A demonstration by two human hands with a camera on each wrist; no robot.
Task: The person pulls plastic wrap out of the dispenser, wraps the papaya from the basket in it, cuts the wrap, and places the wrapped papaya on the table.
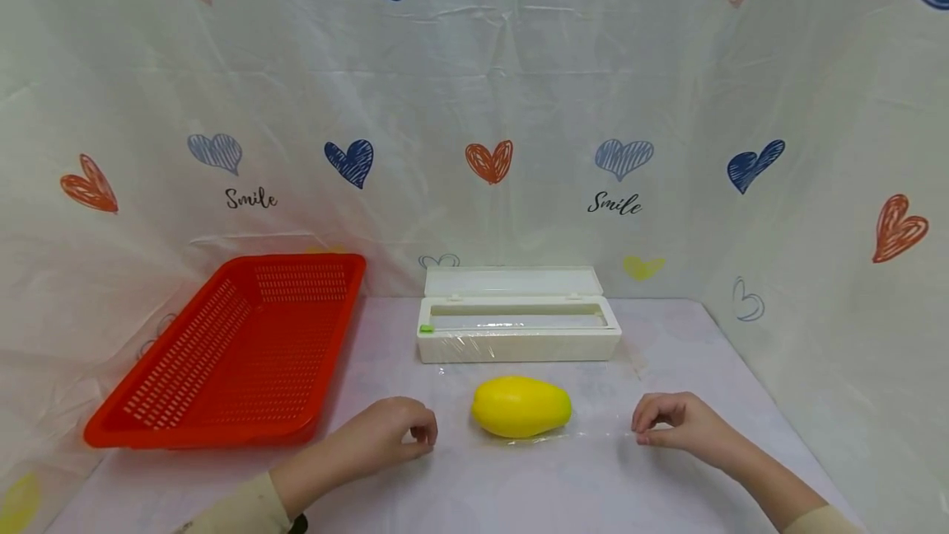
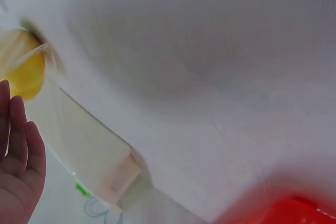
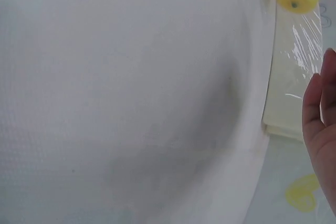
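A yellow oval fruit (image 1: 521,407) with a greenish right end lies on clear cling film (image 1: 593,424) in the middle of the table. To the fruit's left, my left hand (image 1: 389,435) has thumb and curled fingers together at the film's left side. My right hand (image 1: 685,428) pinches the film's right side between thumb and fingers. The film is hard to see near both hands. In the left wrist view, a fold of film crosses the fruit (image 2: 26,77). Behind it stands a white cling film box (image 1: 519,346), its lid raised.
A red plastic basket (image 1: 315,410) with slotted sides stands at the left, near my left forearm. A small green slider (image 1: 426,328) sits at the box's left front edge. White sheeting (image 1: 489,72) printed with hearts hangs behind and at both sides of the table.
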